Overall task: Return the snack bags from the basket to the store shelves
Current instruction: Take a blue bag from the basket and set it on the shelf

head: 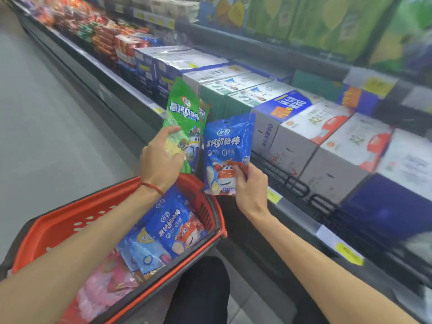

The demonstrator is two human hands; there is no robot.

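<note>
Green snack bag [187,113]: glossy plastic film, crinkled, catching light. Blue snack bag [228,150]: same shiny film. Basket [53,228]: red moulded plastic, matt, perforated walls, dark rim. Boxes on shelf [311,136]: smooth printed cardboard. Shelf edge [131,87]: dull grey metal. Floor [35,113]: smooth, faint sheen.

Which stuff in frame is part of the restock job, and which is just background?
Job: green bag, gripped by left hand; blue bag, pinched by right hand; blue bags and pink bags in the red basket; shelf.

Background: white boxes, dark blue boxes, yellow price tags, floor.
</note>
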